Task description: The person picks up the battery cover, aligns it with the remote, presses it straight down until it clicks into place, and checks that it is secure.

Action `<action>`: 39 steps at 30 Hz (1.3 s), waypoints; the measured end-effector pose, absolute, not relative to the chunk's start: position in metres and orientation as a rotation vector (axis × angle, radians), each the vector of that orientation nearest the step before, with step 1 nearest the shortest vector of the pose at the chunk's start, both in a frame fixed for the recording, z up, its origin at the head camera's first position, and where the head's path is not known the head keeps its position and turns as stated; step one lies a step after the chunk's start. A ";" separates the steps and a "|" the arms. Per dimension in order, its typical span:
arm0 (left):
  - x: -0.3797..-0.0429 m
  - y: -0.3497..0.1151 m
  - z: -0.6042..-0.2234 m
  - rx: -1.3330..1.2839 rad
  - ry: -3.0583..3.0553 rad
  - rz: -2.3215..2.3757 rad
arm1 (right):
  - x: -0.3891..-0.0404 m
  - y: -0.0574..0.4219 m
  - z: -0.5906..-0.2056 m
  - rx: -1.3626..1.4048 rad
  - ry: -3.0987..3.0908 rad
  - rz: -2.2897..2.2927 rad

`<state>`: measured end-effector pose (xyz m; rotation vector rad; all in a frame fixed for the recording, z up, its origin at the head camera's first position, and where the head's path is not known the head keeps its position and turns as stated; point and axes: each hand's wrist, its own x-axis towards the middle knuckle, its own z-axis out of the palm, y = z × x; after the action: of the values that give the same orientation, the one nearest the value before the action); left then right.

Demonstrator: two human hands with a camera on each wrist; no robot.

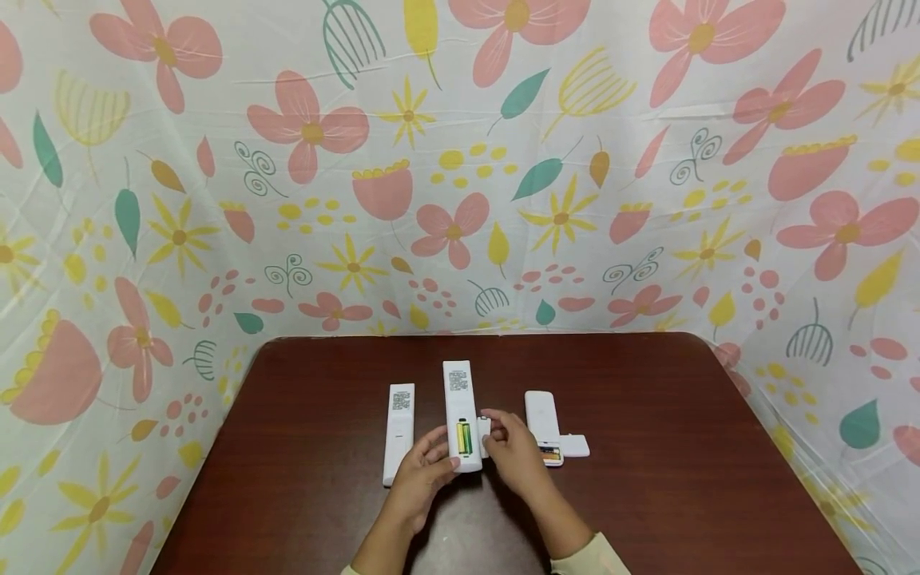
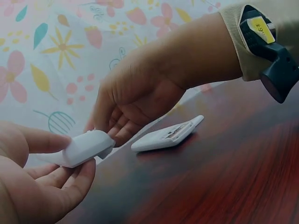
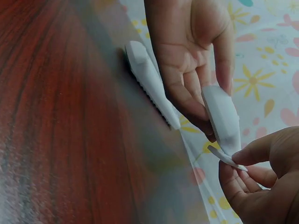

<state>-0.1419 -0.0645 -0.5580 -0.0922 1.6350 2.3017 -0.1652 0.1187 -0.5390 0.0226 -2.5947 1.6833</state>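
Observation:
My left hand (image 1: 424,477) grips a white remote control (image 1: 457,391) by its lower end, thumb on one edge and fingers on the other. Its back faces up, and two yellow-green batteries (image 1: 464,438) lie in the uncovered compartment. Between the thumb and fingers of my right hand (image 1: 519,457) is a small white battery cover (image 1: 484,427), held against the remote's right side. In the right wrist view the thin cover (image 3: 226,157) is pinched at the end of the remote (image 3: 222,114).
Left of the hands, a second white remote (image 1: 399,427) lies back up on the dark brown table (image 1: 302,495). Right of them lies a third remote (image 1: 542,411), its compartment uncovered with batteries (image 1: 550,454) showing, and a loose cover (image 1: 575,446) at its side. Flowered cloth (image 1: 460,160) hangs behind.

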 end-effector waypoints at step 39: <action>-0.140 -0.060 -0.550 -0.005 1.431 2.363 | -0.163 0.116 -0.518 0.232 -2.393 1.957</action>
<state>-0.1400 -0.0604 -0.5501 -0.0054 1.4308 2.3630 -0.1625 0.1161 -0.5178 0.2316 -2.3930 1.9573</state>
